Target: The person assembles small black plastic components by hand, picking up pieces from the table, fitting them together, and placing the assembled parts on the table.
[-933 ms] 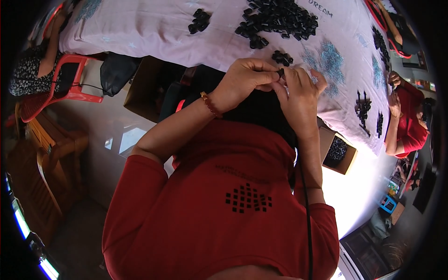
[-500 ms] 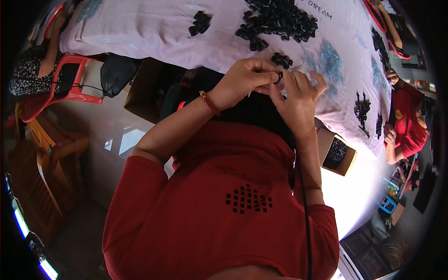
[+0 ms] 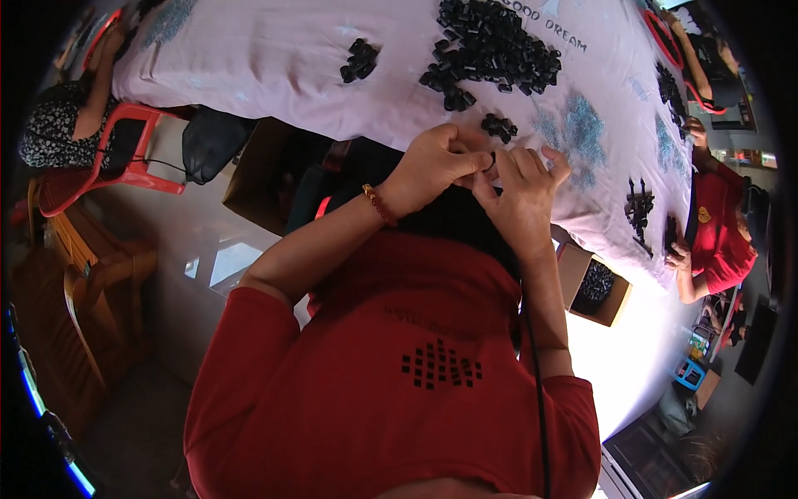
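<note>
My left hand (image 3: pixel 431 166), with a red and gold bracelet at the wrist, pinches a small black piece (image 3: pixel 492 161) between thumb and fingers. My right hand (image 3: pixel 522 191) meets it there, thumb and forefinger closed on the same piece while its outer fingers are raised. Fingers cover most of the piece, so its exact kind is hidden. Just beyond my hands, a little cluster of black plastic pieces (image 3: pixel 499 127) lies on the pale pink cloth (image 3: pixel 274 71). Farther off is a large heap of similar pieces (image 3: pixel 499 50), with a smaller group (image 3: pixel 359 61) to its left.
An open cardboard box (image 3: pixel 613 303) of black pieces stands below the cloth's right side. Thin black parts (image 3: pixel 639 212) lie near the right edge, where a person in red (image 3: pixel 721 220) works. At left are a red chair (image 3: pixel 154 150), a seated person and a black bag (image 3: pixel 212 141).
Both my hands have come slightly nearer my body, still together on the black piece. At right, the co-worker's lower hand has moved to the cloth's edge.
</note>
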Demonstrator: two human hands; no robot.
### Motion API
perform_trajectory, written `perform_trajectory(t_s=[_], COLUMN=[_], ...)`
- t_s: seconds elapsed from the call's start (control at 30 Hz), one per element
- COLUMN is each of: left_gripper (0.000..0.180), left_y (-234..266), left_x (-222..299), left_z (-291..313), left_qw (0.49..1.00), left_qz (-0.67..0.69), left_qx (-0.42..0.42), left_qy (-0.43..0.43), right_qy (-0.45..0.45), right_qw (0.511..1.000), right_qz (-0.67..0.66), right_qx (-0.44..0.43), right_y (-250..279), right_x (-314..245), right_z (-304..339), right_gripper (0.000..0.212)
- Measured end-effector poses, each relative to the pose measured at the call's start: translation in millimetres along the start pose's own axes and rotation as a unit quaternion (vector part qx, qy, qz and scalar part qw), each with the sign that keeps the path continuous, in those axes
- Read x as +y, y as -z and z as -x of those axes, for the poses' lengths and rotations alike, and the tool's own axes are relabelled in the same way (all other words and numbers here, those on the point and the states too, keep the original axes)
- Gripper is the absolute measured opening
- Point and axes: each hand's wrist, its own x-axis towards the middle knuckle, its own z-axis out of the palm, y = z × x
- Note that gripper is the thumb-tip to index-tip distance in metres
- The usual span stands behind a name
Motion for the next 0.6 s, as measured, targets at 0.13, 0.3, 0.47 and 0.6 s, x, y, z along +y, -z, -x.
perform_trajectory(t_s=[0.13, 0.3, 0.47, 0.6], left_gripper=[0.04, 0.04, 0.039, 0.039], left_y=[0.6, 1.4, 3.1, 3.5], left_x=[-0.5, -2.1, -1.0, 4.8], left_z=[1.9, -0.3, -0.2, -2.6], left_qw=[1.0, 1.0, 0.999, 0.998], left_qz=[0.007, 0.015, 0.025, 0.049], left_qx=[-0.001, -0.008, -0.023, -0.026], left_qy=[0.009, 0.023, 0.009, 0.01], right_qy=[0.006, 0.001, 0.005, -0.013], right_qw=[1.0, 1.0, 1.0, 1.0], right_qz=[-0.012, -0.015, -0.023, -0.004], right_qx=[0.001, 0.004, 0.001, 0.004], right_y=[-3.5, -1.6, -4.5, 0.5], right_x=[1.5, 0.6, 1.3, -0.7], right_z=[1.8, 0.9, 2.9, -2.2], right_gripper=[0.017, 0.015, 0.016, 0.018])
